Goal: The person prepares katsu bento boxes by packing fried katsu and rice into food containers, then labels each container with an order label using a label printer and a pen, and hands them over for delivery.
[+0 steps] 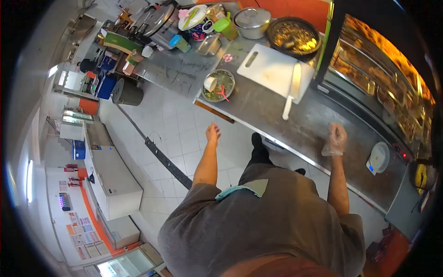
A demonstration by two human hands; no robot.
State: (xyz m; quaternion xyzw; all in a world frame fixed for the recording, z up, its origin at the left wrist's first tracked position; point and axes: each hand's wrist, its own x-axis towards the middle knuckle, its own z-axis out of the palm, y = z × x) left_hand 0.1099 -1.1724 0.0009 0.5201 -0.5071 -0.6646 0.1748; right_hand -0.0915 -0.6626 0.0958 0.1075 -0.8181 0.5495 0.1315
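My left hand [213, 134] is bare and hangs over the floor beside the counter's end, its fingers loosely apart and holding nothing. A clear plastic glove covers my right hand [338, 137], which is over the metal counter [272, 104] with its fingers curled in; nothing shows in them. Left of this hand, a knife [295, 83] lies on a white cutting board [262, 68], its handle past the board's edge. A white dish [379, 158] sits to the right. The bowl nearest my left hand [208, 96] contains green liquid, a white cup [210, 84] and a red utensil [223, 93].
Behind the board are a dark pan of food [288, 39] and a lidded pot [252, 23]. A lit glass food display [369, 69] borders the counter's right side. A bin [128, 93] and a white chest freezer [122, 189] stand at the left.
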